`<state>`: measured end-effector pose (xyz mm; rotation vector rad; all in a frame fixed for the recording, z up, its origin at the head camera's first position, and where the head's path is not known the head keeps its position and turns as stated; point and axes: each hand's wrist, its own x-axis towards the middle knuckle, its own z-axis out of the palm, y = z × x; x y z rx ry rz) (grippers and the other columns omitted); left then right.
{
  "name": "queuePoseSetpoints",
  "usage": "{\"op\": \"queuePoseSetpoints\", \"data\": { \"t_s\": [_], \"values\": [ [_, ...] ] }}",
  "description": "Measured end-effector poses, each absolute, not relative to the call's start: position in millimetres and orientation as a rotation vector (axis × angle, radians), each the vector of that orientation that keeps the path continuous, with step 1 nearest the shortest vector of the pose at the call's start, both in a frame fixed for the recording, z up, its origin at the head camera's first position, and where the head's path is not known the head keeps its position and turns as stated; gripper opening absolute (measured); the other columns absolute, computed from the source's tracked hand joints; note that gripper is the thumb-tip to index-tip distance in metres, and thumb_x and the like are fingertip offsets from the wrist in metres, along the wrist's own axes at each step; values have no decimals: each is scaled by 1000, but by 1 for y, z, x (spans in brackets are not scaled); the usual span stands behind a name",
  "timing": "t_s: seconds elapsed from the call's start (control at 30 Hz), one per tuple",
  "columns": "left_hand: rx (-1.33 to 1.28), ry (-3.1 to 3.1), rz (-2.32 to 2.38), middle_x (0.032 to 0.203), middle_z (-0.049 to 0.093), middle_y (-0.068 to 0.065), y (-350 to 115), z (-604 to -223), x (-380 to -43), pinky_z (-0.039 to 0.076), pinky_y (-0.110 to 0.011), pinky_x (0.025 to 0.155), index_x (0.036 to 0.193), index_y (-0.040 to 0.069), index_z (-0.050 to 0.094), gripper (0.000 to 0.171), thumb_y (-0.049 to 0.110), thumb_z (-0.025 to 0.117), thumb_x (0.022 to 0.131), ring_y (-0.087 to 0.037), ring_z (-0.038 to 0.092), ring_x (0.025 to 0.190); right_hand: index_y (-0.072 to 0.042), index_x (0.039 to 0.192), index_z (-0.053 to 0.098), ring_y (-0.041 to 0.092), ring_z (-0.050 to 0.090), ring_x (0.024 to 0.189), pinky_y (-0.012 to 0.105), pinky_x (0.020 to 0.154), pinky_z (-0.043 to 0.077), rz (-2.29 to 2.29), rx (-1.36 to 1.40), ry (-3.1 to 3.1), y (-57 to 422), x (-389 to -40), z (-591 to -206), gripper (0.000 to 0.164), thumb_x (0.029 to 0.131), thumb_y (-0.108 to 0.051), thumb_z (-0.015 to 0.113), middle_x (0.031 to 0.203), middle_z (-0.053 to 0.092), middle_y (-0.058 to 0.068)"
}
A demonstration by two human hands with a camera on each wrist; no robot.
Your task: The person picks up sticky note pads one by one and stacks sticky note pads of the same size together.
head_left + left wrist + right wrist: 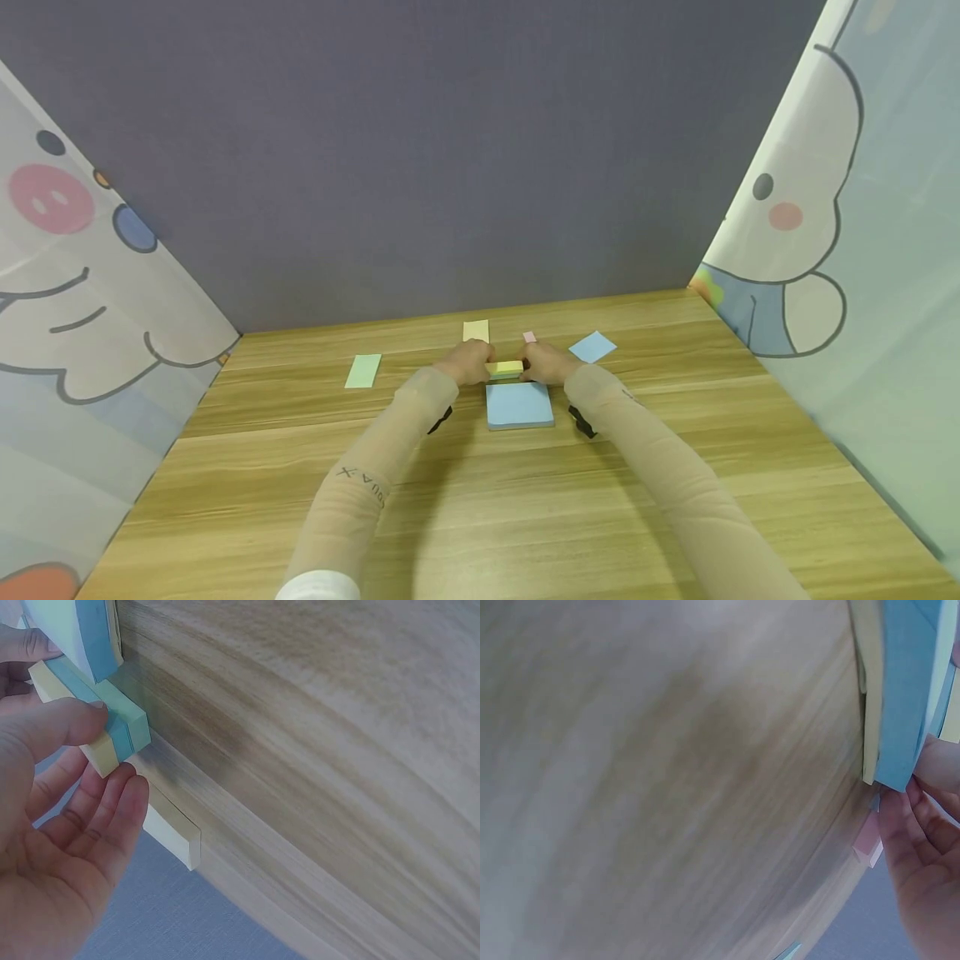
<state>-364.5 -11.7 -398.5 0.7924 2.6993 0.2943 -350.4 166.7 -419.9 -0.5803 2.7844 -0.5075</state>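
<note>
Between both hands is a small stack of sticky note pads (505,367), layered yellow, blue and green in the left wrist view. My left hand (467,363) pinches one end of this stack (112,742), thumb on the yellow face and fingers beneath. My right hand (549,364) holds the opposite end; in the right wrist view its fingers are partly hidden behind a larger blue-topped pad stack (907,690). That larger stack (519,406) lies on the table just in front of the hands, a cream layer showing under the blue.
Behind the hands lie a yellow pad (476,331) and a pink pad (529,337). A green pad (363,371) is off to the left, a blue pad (592,347) to the right. The wooden table (510,525) meets a grey panel (450,167) at the back.
</note>
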Motion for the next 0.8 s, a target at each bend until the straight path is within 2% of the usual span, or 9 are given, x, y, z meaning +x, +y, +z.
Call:
{"op": "queuePoseSetpoints", "data": {
  "t_s": [0.17,0.33,0.8],
  "values": [
    [781,2696,288,119,59,-10,-11,-398,-366,47,-33,90,114,4,60,31,7,61,83,-25,54,110,-10,77,61,11,44,59,22,53,37,-526,-579,2774,167,-350,-420,11,83,-17,66,69,54,-1],
    [808,2717,250,114,61,-10,-10,-397,-366,49,-32,84,110,3,61,29,7,61,81,-24,57,104,-9,78,61,11,44,59,21,53,37,-521,-598,2779,167,-350,-420,10,83,-17,65,68,53,-1],
    [780,2723,278,119,58,-9,-11,-397,-363,48,-33,89,114,4,59,32,9,63,82,-25,55,109,-6,76,61,10,42,57,20,53,35,-532,-628,2784,167,-351,-420,11,83,-14,66,66,52,-1]
  ]
}}
